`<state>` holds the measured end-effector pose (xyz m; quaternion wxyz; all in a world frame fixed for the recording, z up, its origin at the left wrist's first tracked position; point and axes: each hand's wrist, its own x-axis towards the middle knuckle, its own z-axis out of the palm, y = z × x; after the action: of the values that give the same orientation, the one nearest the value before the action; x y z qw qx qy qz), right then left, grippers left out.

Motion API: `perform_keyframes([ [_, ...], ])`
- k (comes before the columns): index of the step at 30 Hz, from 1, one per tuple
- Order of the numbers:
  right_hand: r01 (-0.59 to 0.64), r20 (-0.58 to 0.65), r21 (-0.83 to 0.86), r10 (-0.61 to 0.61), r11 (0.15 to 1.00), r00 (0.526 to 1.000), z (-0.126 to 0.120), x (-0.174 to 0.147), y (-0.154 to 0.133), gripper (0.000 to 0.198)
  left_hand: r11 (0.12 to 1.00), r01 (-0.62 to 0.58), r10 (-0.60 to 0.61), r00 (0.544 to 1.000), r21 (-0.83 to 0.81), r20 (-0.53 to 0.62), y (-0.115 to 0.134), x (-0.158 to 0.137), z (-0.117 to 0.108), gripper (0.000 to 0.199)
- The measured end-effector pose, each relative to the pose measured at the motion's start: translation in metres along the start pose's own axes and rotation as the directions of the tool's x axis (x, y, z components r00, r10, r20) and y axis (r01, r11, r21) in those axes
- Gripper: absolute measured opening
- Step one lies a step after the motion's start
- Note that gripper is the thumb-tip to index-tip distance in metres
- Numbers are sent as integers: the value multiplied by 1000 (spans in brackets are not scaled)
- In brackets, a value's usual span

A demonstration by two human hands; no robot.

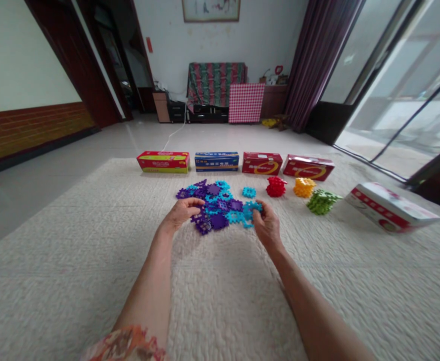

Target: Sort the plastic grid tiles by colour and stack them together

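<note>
A loose pile of purple tiles (218, 220) and light-blue tiles (235, 216), all with toothed interlocking edges, lies on a cream quilted mat (212, 291). My right hand (268, 224) pinches a light-blue tile (251, 207) between thumb and fingers at the pile's right side. At the left edge of the pile is my left hand (180, 214). Its index finger and thumb reach out over purple tiles, slightly apart, and no tile shows clearly in its grasp. One light-blue tile (249, 192) lies by itself just behind my right hand.
Stacks of red tiles (276, 186), yellow tiles (304, 187) and green tiles (322, 201) stand to the right. Behind are a red-and-green box (163, 163), a blue box (217, 162) and two red boxes (262, 163). A white-and-red box (391, 206) sits far right.
</note>
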<state>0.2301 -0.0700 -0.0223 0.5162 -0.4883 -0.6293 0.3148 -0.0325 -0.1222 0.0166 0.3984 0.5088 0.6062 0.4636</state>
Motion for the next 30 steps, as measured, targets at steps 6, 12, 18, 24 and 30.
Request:
perform_keyframes([
  [6,206,-37,-342,-232,917,972,-10,8,19,45,947,11,60,976,322,-208,-23,14,-1,33],
  [12,339,-5,-401,-372,851,928,-2,1,21,39,869,24,159,933,495,-324,-26,17,5,26],
  [18,304,-60,-430,-362,851,930,3,5,25,34,800,120,230,844,588,-485,-23,39,-4,29],
  [24,294,-46,-398,-339,869,940,3,8,30,27,575,250,166,897,779,-410,-12,99,-20,35],
  [30,282,-45,-375,-321,883,946,4,7,31,25,482,359,-59,923,799,-379,-12,153,-24,19],
])
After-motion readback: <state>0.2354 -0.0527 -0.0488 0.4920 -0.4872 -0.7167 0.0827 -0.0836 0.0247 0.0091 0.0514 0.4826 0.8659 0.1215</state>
